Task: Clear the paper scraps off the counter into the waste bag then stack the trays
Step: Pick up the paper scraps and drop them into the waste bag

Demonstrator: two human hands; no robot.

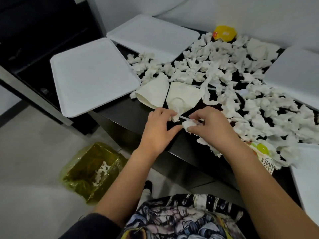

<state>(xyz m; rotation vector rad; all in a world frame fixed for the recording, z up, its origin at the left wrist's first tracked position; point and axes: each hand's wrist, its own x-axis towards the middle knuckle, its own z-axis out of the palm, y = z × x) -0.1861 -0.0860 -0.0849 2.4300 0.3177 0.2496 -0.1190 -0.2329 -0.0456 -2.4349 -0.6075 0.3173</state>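
Observation:
Crumpled white paper scraps (241, 69) cover the right half of the black counter (131, 114). My left hand (158, 128) pinches a small scrap at the counter's near edge. My right hand (210, 123) is closed on another crumpled scrap, with a thin white straw (183, 117) running between the two hands. Two white trays lie at the left: one (93, 80) overhanging the counter's left edge, one (151, 34) behind it. Two more trays show at the right edge, one (293, 69) farther and one (309, 178) nearer. The yellow waste bag (86, 171) stands open on the floor at lower left, a few scraps inside.
Two flattened cream paper cones (155, 94) lie just beyond my hands. A yellow wrapper (224, 33) sits at the back of the pile, and a printed packet (262, 152) lies at the near right. A dark cabinet (43, 40) stands to the left.

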